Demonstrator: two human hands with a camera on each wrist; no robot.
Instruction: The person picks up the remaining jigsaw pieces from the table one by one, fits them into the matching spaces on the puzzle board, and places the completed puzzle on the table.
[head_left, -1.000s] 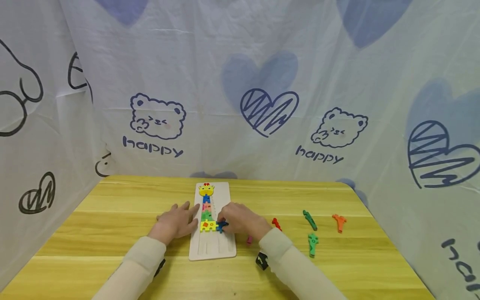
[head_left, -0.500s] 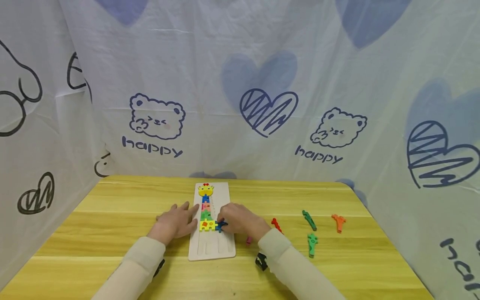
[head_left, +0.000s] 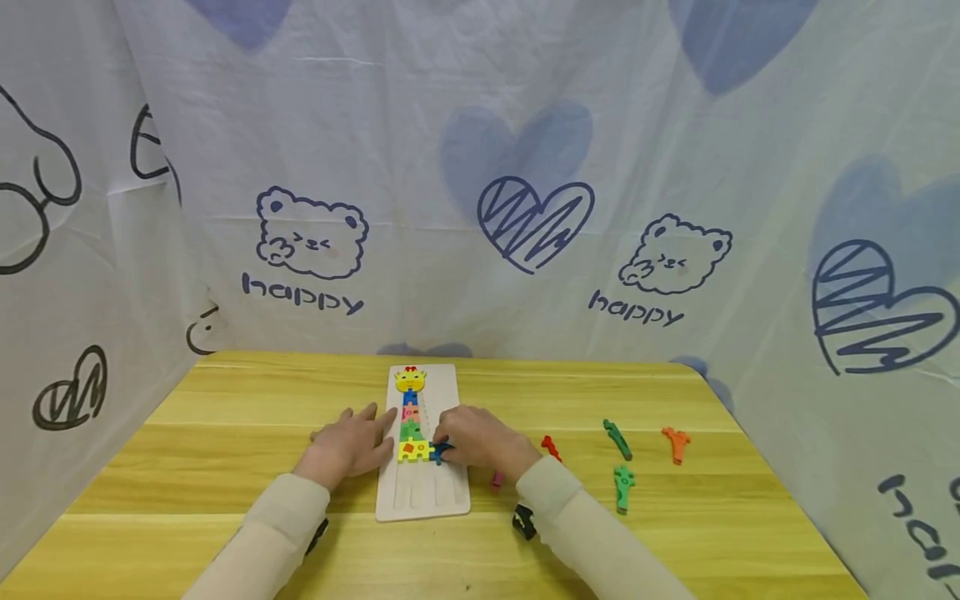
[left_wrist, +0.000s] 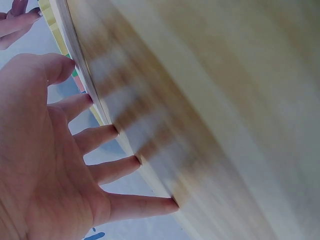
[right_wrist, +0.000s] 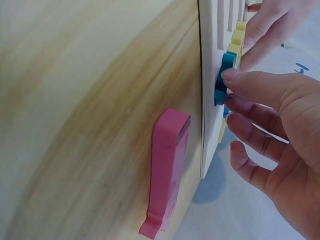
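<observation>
A pale puzzle board lies on the wooden table, bearing a giraffe puzzle with a yellow head. Down its neck run blue, pink and green pieces, ending at a yellow body piece. My right hand pinches a dark blue puzzle piece between thumb and fingertips, right beside the yellow piece on the board. With fingers spread, my left hand rests at the board's left edge, its fingertips down on the table and its thumb at the board's side.
To the right of the board lie loose puzzle pieces: a pink one close to the right wrist, a red one, a dark green one, a light green one and an orange one. A printed curtain hangs behind the table.
</observation>
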